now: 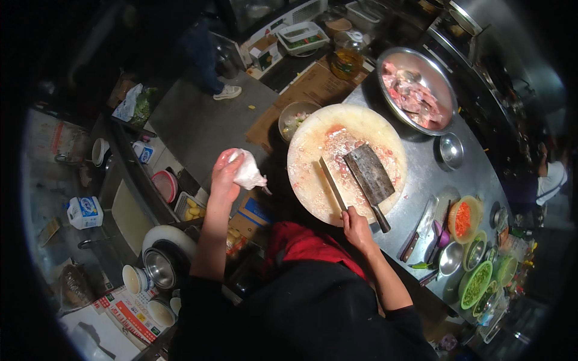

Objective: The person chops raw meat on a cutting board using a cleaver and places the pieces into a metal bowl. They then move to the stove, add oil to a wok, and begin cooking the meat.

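My left hand [229, 169] is raised beyond the left edge of the round chopping block [311, 180], gripping a pale, limp piece that looks like raw meat [249, 171]. Its exact kind cannot be told. In my right hand [356, 225] is a knife [333, 184], its blade seen nearly edge-on above the near part of the block. To the right of it a dark-bladed cleaver [370, 175] lies flat, its handle reaching past the block's near rim. Wet reddish scraps [336, 133] are spread over the block's surface.
A large steel bowl [445, 117] of raw meat stands behind the block, near a small steel bowl [451, 151]. Another knife [420, 230] lies on the steel table, left of shredded carrot [463, 219] and several basins. A sink [128, 216] is at left. Someone's shoe [227, 92] shows on the floor.
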